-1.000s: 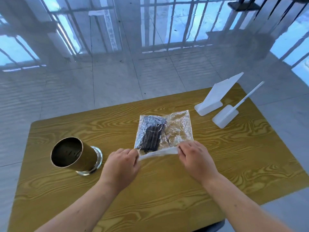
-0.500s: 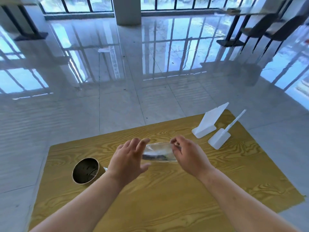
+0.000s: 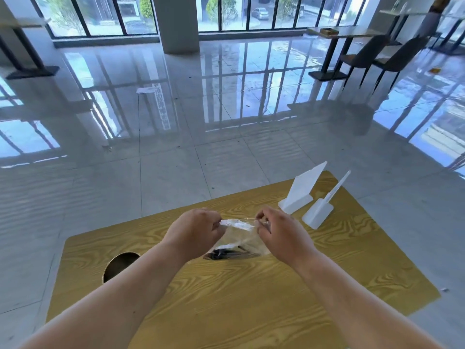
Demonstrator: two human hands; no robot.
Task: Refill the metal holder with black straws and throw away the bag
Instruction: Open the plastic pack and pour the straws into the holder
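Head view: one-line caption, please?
Left hand and right hand pinch the clear bag of black straws above the table; metal holder stands nearby.

A bag [image 3: 240, 234] hangs over the middle of the table [image 3: 251, 311], pinched at its top edge by the left hand [image 3: 195, 231] on the left and the right hand [image 3: 281, 235] on the right. Straws [image 3: 226, 254] lie in its lower end. The holder [image 3: 120, 265] stands on the table to the left, partly behind the left forearm. At the far right corner sits a card stand [image 3: 300, 195], a second stand [image 3: 319, 215] just right of it.
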